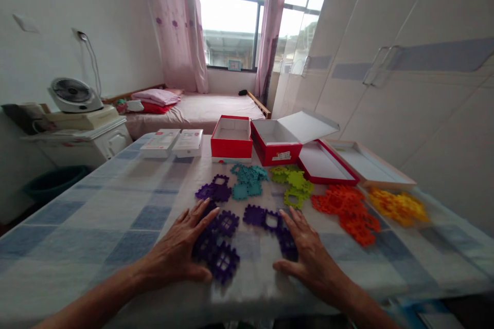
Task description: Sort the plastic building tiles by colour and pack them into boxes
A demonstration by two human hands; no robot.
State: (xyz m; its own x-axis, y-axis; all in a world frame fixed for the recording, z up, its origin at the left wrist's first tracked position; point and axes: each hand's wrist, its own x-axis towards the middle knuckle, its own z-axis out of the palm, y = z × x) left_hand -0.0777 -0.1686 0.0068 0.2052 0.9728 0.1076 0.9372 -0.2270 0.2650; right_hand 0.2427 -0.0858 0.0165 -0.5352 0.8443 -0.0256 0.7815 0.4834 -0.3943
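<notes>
My left hand rests with spread fingers against a group of purple interlocking plastic tiles, some with window-like cutouts; it partly covers them. My right hand lies with fingers apart over a second set of purple tiles, hiding some of those. Beyond my left fingertips is another purple cluster. A teal tile pile sits past the gap between my hands. Lime green tiles lie just past my right fingertips, and orange tiles are to their right.
Yellow tiles lie at the far right. Behind stand a red open box, a second red box with its lid raised, a red-rimmed tray, a pale box lid and two white boxes. A checked cloth covers the table.
</notes>
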